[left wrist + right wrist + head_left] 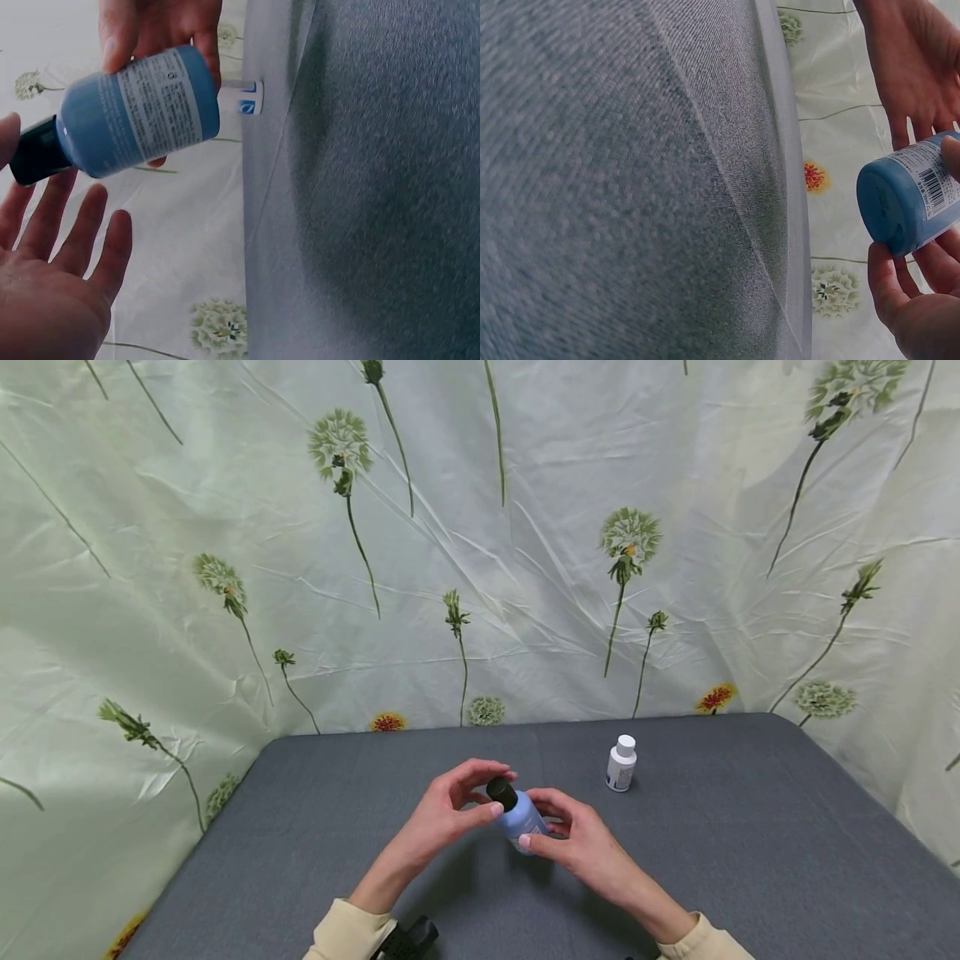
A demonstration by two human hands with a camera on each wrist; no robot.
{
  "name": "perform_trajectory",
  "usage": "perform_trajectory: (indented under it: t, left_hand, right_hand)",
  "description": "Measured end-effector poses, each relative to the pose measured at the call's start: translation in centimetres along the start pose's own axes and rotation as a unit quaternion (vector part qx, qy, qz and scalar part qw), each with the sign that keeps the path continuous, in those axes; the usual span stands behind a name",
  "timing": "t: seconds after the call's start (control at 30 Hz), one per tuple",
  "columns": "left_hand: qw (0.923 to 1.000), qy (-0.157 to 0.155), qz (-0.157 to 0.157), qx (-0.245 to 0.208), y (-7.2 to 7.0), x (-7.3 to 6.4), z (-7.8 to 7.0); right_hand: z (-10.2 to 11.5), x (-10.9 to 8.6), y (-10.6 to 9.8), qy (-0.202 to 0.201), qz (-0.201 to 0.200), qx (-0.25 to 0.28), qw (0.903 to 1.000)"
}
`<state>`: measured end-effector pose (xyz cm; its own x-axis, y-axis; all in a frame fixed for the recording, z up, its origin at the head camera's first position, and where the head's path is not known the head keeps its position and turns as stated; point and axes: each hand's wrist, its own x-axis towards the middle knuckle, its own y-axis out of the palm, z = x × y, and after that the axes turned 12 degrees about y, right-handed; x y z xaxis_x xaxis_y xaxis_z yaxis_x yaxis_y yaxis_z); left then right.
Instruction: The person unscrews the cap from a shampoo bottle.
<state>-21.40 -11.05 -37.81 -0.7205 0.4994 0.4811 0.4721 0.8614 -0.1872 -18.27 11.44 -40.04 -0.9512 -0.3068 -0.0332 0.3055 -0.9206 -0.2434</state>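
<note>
A blue bottle (521, 820) with a black cap (501, 793) is held tilted above the table, its cap toward the left. My right hand (581, 843) grips the body, thumb on the near side and fingers behind. My left hand (453, 802) is at the cap, with the thumb against it and the index finger on its other side; the remaining fingers spread loosely, as the left wrist view shows. A printed white label (161, 105) wraps the bottle. In the right wrist view the bottle's base (889, 206) faces the camera, off the tabletop.
A small white bottle (621, 766) with a white cap stands upright at the back right of the grey cloth-covered table (337, 810). Behind the table hangs a pale curtain (525, 568) printed with dandelions. A black object (408, 939) shows by the left sleeve.
</note>
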Motion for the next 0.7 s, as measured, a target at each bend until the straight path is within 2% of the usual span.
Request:
perform_trajectory:
  t: [0.17, 0.3, 0.7]
  left_hand:
    - [0.9995, 0.006, 0.030, -0.012, -0.30, -0.17, -0.14]
    - [0.9993, -0.001, 0.034, -0.015, -0.43, -0.22, -0.12]
    - [0.9988, -0.033, -0.032, 0.016, -0.29, -0.06, 0.27]
  right_hand:
    - [-0.03, -0.05, 0.11, -0.003, 0.007, 0.001, 1.0000]
    - [-0.08, -0.04, 0.13, -0.005, 0.012, 0.005, 0.9999]
    - [-0.33, 0.03, 0.27, -0.015, 0.010, 0.001, 0.9998]
